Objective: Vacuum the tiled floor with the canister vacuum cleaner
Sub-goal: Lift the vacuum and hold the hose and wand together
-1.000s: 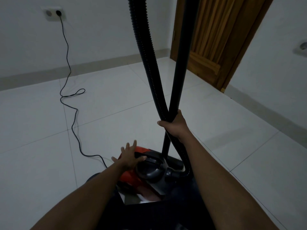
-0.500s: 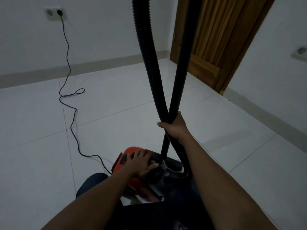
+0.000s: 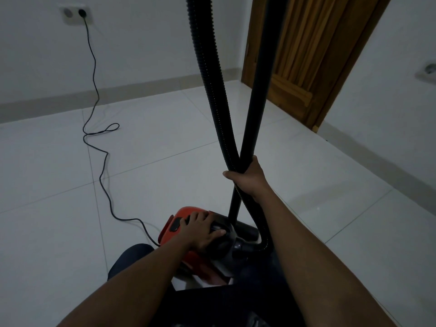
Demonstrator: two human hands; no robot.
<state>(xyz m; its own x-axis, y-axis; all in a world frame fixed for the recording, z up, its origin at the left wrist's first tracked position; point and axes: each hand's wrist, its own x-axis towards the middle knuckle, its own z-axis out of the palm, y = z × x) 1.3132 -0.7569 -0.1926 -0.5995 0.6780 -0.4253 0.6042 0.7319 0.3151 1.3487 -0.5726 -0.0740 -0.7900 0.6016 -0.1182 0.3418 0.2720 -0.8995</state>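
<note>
**Both hands on the vacuum, pale tiled floor all round**

Head view: your tiled floor (image 3: 146,175) is pale, glossy and laid in large squares with thin grout lines, running back to a white wall (image 3: 141,43) with a grey skirting strip along its foot. A wooden door (image 3: 304,55) stands at the upper right, set in the corner where a second white wall turns toward you. A double wall socket (image 3: 75,14) sits high on the far wall with a black plug in its right outlet; the power cord (image 3: 99,161) drops from it, loops once on the tiles and snakes to the canister vacuum cleaner (image 3: 179,223).

That red and black canister rests on the floor just in front of your legs. Your left hand (image 3: 203,230) lies flat on top of it, fingers spread over the red lid and the dark handle area, pressing rather than gripping. Your right hand (image 3: 247,178) is closed round both the ribbed hose (image 3: 207,74) and the smooth black wand (image 3: 262,74) where they cross, holding them upright. The hose curves down behind your right forearm and plugs into the canister's front.
</note>
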